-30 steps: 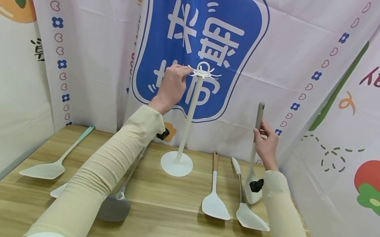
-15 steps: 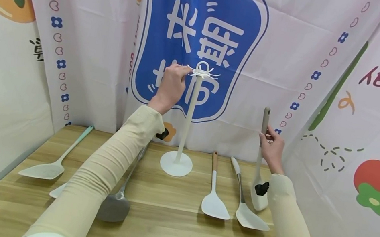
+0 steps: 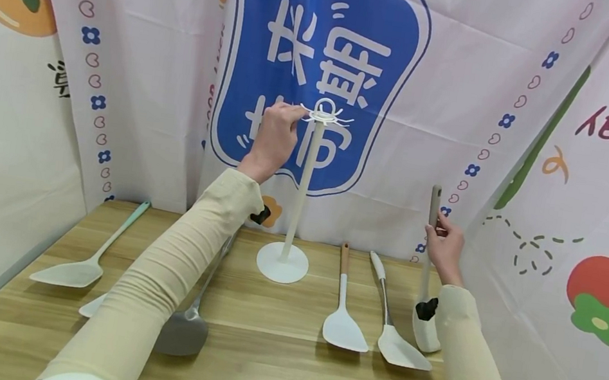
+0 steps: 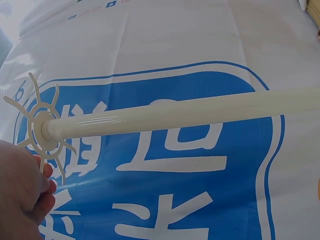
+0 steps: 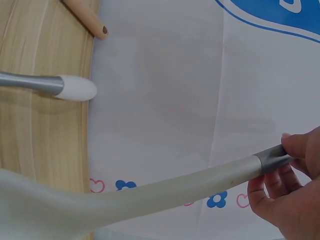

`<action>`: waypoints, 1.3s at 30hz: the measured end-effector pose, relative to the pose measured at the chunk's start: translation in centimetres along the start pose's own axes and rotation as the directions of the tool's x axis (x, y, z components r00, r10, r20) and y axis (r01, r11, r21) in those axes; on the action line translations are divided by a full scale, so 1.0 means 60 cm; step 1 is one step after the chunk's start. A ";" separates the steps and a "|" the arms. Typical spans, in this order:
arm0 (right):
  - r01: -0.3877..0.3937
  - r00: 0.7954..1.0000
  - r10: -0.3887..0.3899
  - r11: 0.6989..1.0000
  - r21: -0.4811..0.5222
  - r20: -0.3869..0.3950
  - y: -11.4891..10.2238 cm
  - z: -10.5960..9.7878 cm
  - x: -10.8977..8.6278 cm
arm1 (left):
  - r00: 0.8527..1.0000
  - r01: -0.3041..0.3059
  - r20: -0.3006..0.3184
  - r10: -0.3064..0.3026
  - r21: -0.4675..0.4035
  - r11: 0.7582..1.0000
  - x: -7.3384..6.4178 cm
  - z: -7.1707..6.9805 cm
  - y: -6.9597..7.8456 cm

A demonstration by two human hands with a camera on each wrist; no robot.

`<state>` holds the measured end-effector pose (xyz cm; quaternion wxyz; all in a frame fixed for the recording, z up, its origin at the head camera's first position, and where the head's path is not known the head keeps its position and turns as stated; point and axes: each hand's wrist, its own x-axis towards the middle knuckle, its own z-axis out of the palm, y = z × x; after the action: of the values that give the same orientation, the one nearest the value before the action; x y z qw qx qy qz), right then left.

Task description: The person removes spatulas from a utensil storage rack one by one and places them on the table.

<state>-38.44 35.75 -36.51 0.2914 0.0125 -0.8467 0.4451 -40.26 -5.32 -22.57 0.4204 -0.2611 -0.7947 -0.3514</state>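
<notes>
My left hand [image 3: 275,137] pinches one hook of the white utensil stand [image 3: 305,183]. In the left wrist view, thumb and fingers close on a prong of its hook ring [image 4: 47,129]. My right hand [image 3: 445,245] grips the grey handle of a spatula [image 3: 434,202], which hangs upright with its pale blade [image 3: 426,337] low over the table's right side. The right wrist view shows the pale shaft [image 5: 190,185] slanting from the fingers. Just left of it lie a white-handled spatula [image 3: 399,349] and a wooden-handled spatula [image 3: 345,332].
On the left of the wooden table [image 3: 267,373] lie a green-handled spatula [image 3: 71,273] and a metal spatula [image 3: 183,334]. Another pale blade [image 3: 94,304] is partly hidden by the left sleeve. A printed curtain [image 3: 461,75] hangs behind the table, with more cloth along both sides.
My right hand has moved right and downward with the grey-handled spatula, its blade now lower beside the white-handled spatula. The left hand stays at the stand's hook.
</notes>
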 end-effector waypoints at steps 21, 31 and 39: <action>-0.056 0.997 0.061 0.992 -0.117 0.037 0.051 -0.012 -0.015 | 1.000 -0.011 -0.014 0.011 -0.003 1.000 0.001 0.002 0.001; -0.103 0.992 0.111 0.988 -0.111 0.061 0.061 -0.005 -0.027 | 1.000 -0.017 -0.020 0.017 0.001 1.000 0.002 -0.001 0.002; -0.133 0.986 0.144 0.983 -0.129 0.082 0.086 0.001 -0.031 | 1.000 0.005 -0.004 -0.005 0.004 1.000 0.001 -0.001 0.002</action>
<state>-38.38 38.35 -41.32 0.2211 -0.0444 -0.8836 0.4104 -40.17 -5.27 -22.48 0.4215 -0.2574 -0.7954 -0.3513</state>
